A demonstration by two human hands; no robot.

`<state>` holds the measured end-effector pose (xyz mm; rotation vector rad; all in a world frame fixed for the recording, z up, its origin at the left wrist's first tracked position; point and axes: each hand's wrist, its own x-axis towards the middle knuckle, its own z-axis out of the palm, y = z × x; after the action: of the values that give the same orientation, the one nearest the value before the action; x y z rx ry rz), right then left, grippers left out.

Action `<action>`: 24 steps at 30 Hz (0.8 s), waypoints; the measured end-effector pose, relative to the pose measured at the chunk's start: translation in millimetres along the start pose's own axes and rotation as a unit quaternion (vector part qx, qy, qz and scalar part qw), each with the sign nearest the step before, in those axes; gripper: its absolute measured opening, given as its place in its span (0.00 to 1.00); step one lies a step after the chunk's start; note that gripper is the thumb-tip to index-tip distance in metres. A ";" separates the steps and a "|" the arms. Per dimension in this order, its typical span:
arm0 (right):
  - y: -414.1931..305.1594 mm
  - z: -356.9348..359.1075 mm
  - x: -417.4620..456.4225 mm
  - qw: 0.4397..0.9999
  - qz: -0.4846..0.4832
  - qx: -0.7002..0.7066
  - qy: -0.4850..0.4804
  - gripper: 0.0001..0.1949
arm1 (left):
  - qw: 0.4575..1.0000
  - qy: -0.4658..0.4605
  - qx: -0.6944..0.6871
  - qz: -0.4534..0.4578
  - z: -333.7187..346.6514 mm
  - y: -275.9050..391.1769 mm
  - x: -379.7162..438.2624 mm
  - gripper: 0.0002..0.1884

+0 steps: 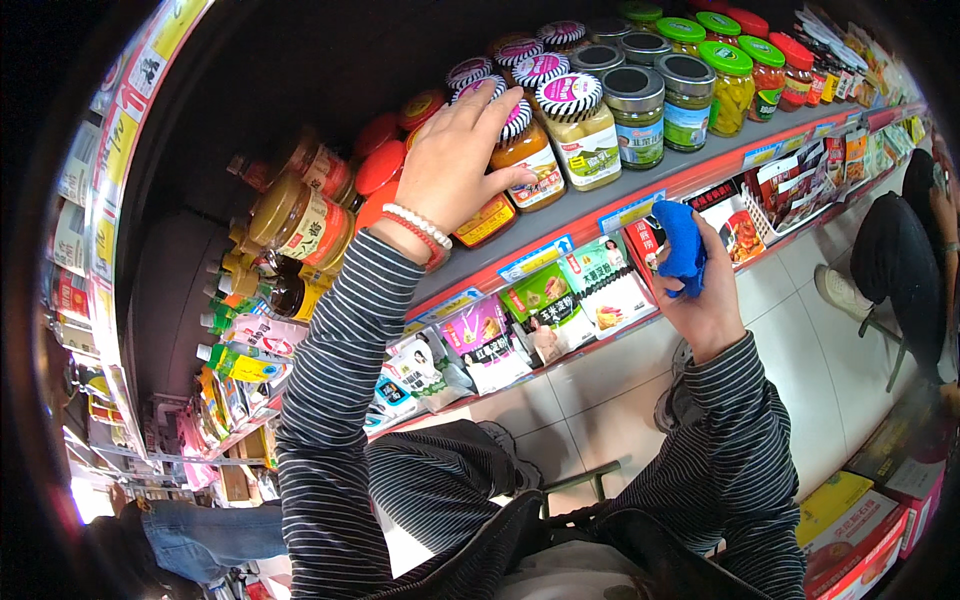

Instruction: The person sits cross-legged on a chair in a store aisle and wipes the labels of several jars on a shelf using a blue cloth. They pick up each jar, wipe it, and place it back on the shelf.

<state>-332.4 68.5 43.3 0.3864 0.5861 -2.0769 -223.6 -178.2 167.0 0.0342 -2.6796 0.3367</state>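
Note:
My left hand, in a striped sleeve with beaded bracelets, reaches over jars on the upper shelf. Its fingers spread across black-and-white striped lids. The thumb lies over the front of a glass jar with orange contents; whether the hand grips it, I cannot tell. A jar with pale contents stands just right of that one. Below the left palm, a jar with a yellow-and-red label is partly covered. My right hand holds a folded blue cloth in front of the shelf edge.
Green-lidded jars continue to the right; large brown-paste jars and bottles lie left. Starch packets fill the lower shelf. Other people's legs appear at right and lower left. Cartons sit lower right.

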 end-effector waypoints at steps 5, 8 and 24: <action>-0.1 0.0 -1.8 1.000 0.014 0.005 -0.005 0.14 | 0.969 0.039 -0.238 -0.054 -1.5 -30.4 21.8 0.32; 1.8 2.6 -4.5 1.000 0.016 0.008 -0.004 0.14 | 0.963 0.014 -0.233 -0.133 4.7 -63.3 40.9 0.34; -4.2 -2.3 -9.6 1.000 0.010 0.019 -0.014 0.13 | 0.960 -0.111 -0.170 -0.194 37.5 -88.0 52.0 0.35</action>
<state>-330.7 78.4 47.1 0.3830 0.5249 -2.0725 -279.6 -271.1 176.7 0.5110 -2.8261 -0.2659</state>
